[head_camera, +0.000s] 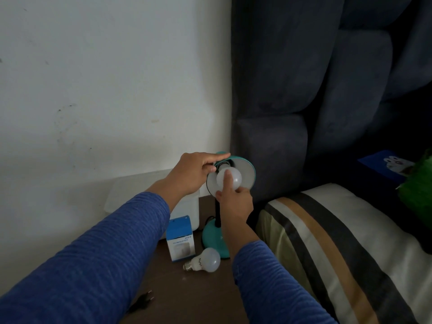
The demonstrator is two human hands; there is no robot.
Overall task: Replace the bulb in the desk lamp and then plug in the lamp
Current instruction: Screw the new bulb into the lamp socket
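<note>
Steadying the teal lamp shade [250,170] by its rim, the left hand [191,173] is bracing it while the right hand [235,202] fingers [227,181] are clamping the socketed bulb [230,178]; a second bulb [205,260] is lying on the worktop [187,298] beside the unplugged plug [147,298].

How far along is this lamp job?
Partway. One bulb already lies loose on the table. In hand: the left hand steadies the lamp shade while the right hand holds the bulb in the socket; I can't tell which is new. Left: the plug lies unplugged.
</note>
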